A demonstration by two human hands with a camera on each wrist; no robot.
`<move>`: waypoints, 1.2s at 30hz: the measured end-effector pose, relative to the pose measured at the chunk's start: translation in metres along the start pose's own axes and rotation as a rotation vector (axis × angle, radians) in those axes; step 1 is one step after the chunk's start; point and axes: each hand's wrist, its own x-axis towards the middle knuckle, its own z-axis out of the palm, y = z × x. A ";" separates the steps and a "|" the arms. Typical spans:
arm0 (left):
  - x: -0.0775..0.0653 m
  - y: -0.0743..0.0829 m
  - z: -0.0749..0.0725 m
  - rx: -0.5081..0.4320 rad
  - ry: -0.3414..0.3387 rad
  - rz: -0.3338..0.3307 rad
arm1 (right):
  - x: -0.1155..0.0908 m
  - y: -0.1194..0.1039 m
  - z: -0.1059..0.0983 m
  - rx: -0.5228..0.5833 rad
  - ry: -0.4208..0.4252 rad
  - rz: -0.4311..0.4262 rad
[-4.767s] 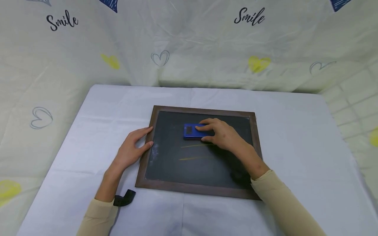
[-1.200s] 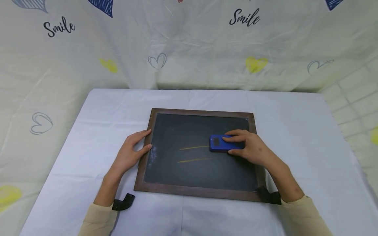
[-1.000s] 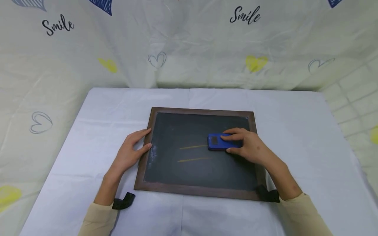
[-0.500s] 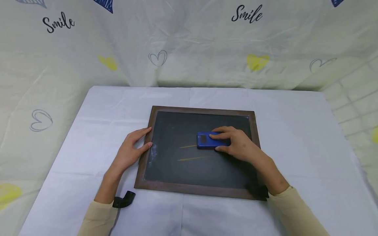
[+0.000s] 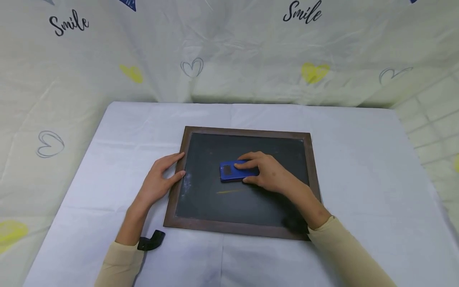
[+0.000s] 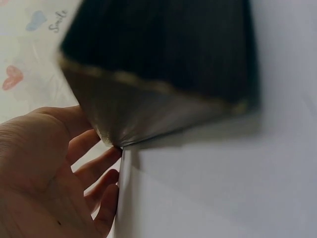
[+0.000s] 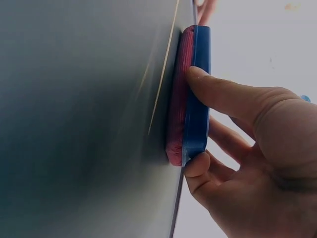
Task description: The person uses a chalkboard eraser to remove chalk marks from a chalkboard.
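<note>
Left sleeve and right sleeve: one pair, beige, at the near side of the table, which is white-covered. Wrist mount: black, on the left wrist, just outside the near left corner of the chalkboard.

Chalkboard: one, dark-faced, lying face up on the table, well in from the left and right edges. Wooden frame: brown, the near rail slightly askew, its right end partly covered by the right forearm.

Yellow line: short, on the board face, between the eraser and the near rail. The right wrist view shows a yellow line beside the eraser, with a fainter streak alongside.

Left hand: unclenched, fingers and thumb spread, tips touching the frame's left rail. White smudge: pale, on the board face along the left rail.

Right hand: grasping the blue eraser between thumb and fingers, its right end under the hand. Blue eraser: one, on the board face near its middle, dark patch on top, reddish ribbed pad turned to the board.

Backdrop: one, pale, beyond the table's far edge; printed with "Smile" lettering, outlined hearts and a yellow heart.
</note>
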 end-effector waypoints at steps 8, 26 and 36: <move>0.002 0.001 0.000 0.005 0.004 0.007 | 0.017 -0.026 0.010 -0.020 -0.059 0.024; -0.002 0.001 -0.005 -0.005 0.006 0.008 | 0.023 -0.041 0.020 -0.035 -0.057 0.042; -0.002 0.001 -0.002 -0.014 -0.004 0.007 | 0.016 -0.035 0.014 -0.041 -0.038 0.087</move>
